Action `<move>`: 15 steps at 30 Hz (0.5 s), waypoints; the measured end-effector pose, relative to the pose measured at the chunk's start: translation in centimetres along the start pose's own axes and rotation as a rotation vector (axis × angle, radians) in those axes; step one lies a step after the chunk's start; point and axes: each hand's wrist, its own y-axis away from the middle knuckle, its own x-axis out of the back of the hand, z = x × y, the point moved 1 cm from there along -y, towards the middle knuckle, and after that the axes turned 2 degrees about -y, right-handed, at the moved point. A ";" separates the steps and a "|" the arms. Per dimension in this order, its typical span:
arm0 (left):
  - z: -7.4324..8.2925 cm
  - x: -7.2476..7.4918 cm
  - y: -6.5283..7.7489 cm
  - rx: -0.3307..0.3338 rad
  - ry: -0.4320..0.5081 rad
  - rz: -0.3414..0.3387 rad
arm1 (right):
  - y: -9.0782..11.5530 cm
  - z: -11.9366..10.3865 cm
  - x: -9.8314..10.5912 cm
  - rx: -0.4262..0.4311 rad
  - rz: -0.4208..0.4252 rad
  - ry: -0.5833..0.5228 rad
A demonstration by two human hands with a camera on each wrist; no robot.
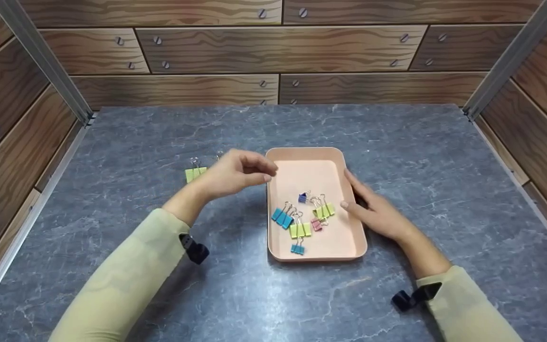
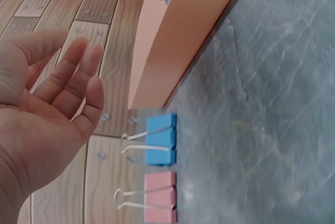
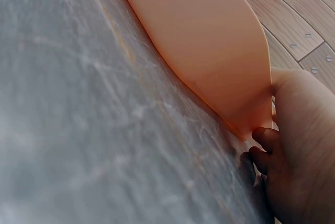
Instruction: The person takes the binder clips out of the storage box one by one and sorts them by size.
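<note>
Sleeves [image 1: 117, 280]: pale yellow-green, in from both lower corners; black device [image 1: 196, 249] at each cuff.
Left hand [image 1: 236, 175]: above the worktop [image 1: 397, 137], fingertips at the left rim of the tray [image 1: 306, 173]; fingers loosely bent, thumb and forefinger slightly parted, nothing held.
Right hand [image 1: 377, 213]: grips tray's right long wall, thumb over rim, fingers along outside.
Tray: peach, shallow, flat, between the hands.
Clips inside: all lie nearer the wearer than left fingertips, and left of right thumb. Large blue clip [image 1: 281, 218] by left wall; front yellow-green clip [image 1: 300, 231] just beside it; small blue clip [image 1: 297, 249] nearest; right yellow-green clip [image 1: 324, 211], pink clip [image 1: 317, 224] close by; dark blue clip [image 1: 302, 197] farthest.
Clips outside: loose yellow-green clip [image 1: 195, 174] left of left hand; upright blue clip [image 2: 160, 139] and upright pink clip [image 2: 160, 198] side by side near tray, apart from that hand.
Backdrop: wood-patterned panels [image 1: 278, 47].
</note>
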 end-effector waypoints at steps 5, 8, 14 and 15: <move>-0.5 -1.3 -0.6 0.020 -0.013 -0.080 | 0.1 0.0 0.0 0.002 0.000 -0.012; -0.8 -2.0 -0.9 0.032 0.000 -0.114 | 0.1 0.0 0.0 0.000 -0.001 -0.023; -1.2 -2.8 -1.3 0.042 -0.005 -0.164 | 0.0 0.1 0.0 -0.004 0.000 -0.008; -1.2 -2.8 -1.3 0.044 -0.010 -0.169 | 0.0 0.1 0.0 -0.002 0.000 -0.005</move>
